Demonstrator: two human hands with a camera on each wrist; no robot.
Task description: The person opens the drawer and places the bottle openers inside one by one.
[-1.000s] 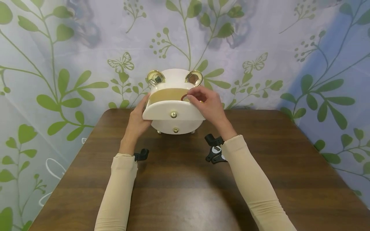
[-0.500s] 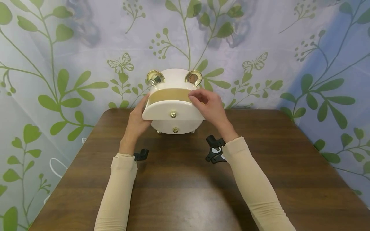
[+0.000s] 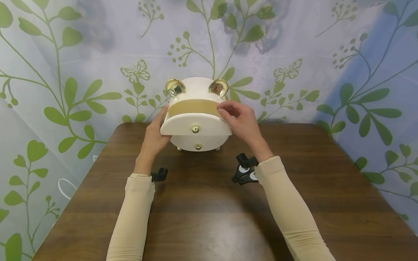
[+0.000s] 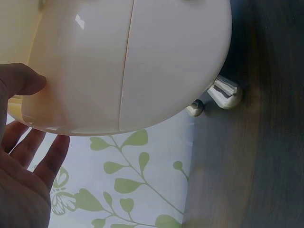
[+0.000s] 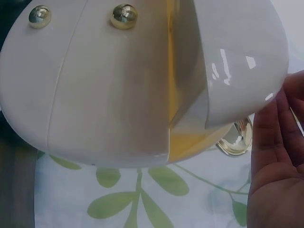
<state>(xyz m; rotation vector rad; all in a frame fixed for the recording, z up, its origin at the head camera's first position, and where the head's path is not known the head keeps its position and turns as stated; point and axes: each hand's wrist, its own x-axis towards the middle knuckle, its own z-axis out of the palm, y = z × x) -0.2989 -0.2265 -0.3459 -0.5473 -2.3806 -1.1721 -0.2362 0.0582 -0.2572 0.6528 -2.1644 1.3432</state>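
Observation:
A rounded white drawer box (image 3: pixel 199 83) with two gold round ears stands at the back of the table. Its upper drawer (image 3: pixel 177 125) is pulled out, showing a yellow inside. My left hand (image 3: pixel 154 136) grips the drawer's left side; in the left wrist view the thumb (image 4: pixel 28 80) lies on the drawer front, the other fingers round its edge. My right hand (image 3: pixel 243 121) hovers at the drawer's right end, fingers loosely bent, thumb close to the index finger. Nothing shows between them. In the right wrist view that hand (image 5: pixel 275 185) is beside the white top.
The lower drawer front (image 3: pixel 209 141) is closed, with a gold knob. Two black flat handled things (image 3: pixel 241 175) with pale round patches lie on the brown wooden table (image 3: pixel 202 217), near my right wrist. A leaf-patterned cloth (image 3: pixel 107 61) hangs right behind the table.
A dark red ring-shaped thing pinched in my right hand over the drawer one second ago is out of sight. That hand has moved slightly right; the left has stayed.

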